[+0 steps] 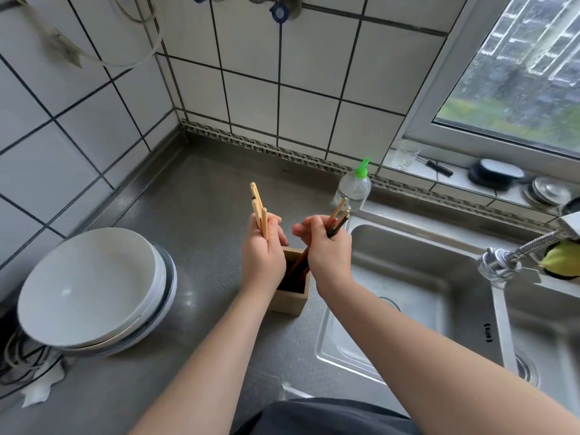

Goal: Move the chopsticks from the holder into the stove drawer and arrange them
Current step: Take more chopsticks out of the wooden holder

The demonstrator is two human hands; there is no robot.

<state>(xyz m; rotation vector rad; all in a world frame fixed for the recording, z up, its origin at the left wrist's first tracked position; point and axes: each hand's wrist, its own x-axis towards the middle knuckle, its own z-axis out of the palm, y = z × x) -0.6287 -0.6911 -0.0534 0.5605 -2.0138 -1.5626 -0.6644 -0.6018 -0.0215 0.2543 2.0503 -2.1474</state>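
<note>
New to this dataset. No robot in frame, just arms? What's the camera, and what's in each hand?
There is no machine here. A person works with bare hands, and the single picture comes from a wide-angle camera worn on their head, looking forward and down. That is why two forearms enter from the bottom and straight lines bend.

The left hand grips a few light wooden chopsticks. The right hand grips a mixed bundle of light and dark chopsticks, whose lower ends appear to reach into the wooden holder, a square box standing on the steel counter.

Left of it sits a stack of white dishes. To the right is the sink, with a clear bottle behind it. The stove drawer is not in view.
</note>
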